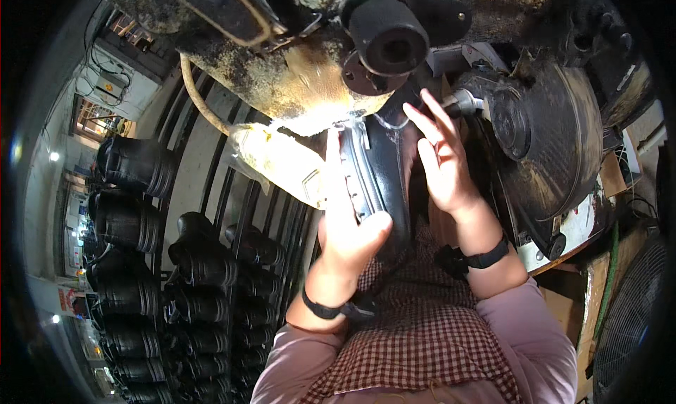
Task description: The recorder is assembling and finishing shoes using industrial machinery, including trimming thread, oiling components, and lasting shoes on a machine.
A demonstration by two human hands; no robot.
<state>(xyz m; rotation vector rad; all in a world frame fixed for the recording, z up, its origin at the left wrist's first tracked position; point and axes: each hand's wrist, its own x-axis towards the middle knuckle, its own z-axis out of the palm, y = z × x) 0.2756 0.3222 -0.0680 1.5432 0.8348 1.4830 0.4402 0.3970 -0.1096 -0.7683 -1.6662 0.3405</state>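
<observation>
A black leather boot (387, 166) lies under the lit working end of a large, worn sewing machine (310, 80). My left hand (346, 231) holds the boot's left side, its fingers stretched along the edge toward the machine and its thumb across the leather. Close to the boot's right side, my right hand (445, 161) is raised with its fingers apart and nothing visible in it. A pale thread-like loop curves over the leather near the machine. The boot's far end is hidden under the machine.
Racks at the left carry several rows of black boots (201, 263). A yellowish-white wrapped lamp (278, 161) on a bent arm shines close to my left hand. At the right are a big dark wheel (556, 140), a table edge and a fan (634, 326).
</observation>
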